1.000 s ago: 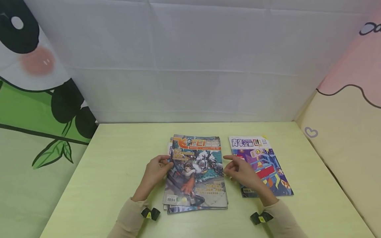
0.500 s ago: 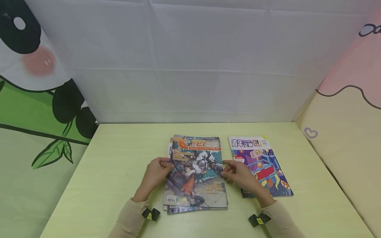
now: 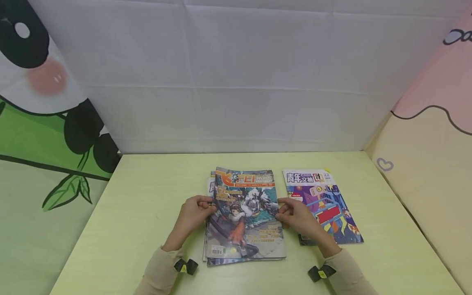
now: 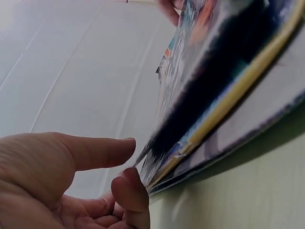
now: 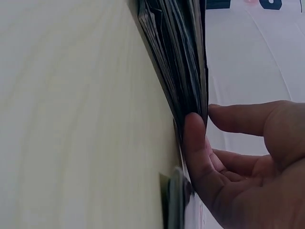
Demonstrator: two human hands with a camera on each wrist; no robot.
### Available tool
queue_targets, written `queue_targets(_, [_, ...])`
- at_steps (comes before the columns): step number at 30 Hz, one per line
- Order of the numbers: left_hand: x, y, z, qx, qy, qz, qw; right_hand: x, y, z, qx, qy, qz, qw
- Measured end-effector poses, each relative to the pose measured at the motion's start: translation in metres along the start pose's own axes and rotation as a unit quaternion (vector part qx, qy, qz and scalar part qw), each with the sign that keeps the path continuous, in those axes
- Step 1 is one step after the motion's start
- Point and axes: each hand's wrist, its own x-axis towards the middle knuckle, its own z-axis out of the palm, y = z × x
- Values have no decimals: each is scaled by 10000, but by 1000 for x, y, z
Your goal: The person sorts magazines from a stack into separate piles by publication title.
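Note:
A magazine [image 3: 245,229] with an orange title banner and a comic-style cover lies over a stack of other magazines [image 3: 225,261], whose edges peek out at the left and bottom. My left hand [image 3: 189,219] pinches its left edge between thumb and index finger; the left wrist view shows a dark gap beneath the raised top magazine [image 4: 209,62]. At the opposite edge, my right hand [image 3: 300,219] holds the magazine's right side with thumb and fingers. In the right wrist view, the thumb and a finger lie on either side of the page edges [image 5: 178,62].
A purple and blue magazine [image 3: 328,214] lies to the right on the pale wooden table [image 3: 147,196], partly behind my right hand. A white cloth wall [image 3: 236,114] rises at the back, with printed panels at both sides.
My right hand has come in from beside the stack to grip the top magazine's right edge. That magazine has risen slightly and shifted a little right over the ones below.

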Motion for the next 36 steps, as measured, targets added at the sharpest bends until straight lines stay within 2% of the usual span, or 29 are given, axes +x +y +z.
queue_targets(9, [0,1,2,-264,-104,93,9996,0,0,-1,417,210,299,9985])
queue_targets(16, [-1,2,2,-379,-106,80,9992,0,-3,-1,318,249,313,9987])
queue_targets(25, [-1,1,3,-722,-289,-21,9970,-4,-4,-2,629,87,172,9978])
queue_targets(36, [-4,4,3,-857,-400,-140,9954,-3,-6,0,832,177,346,9958])
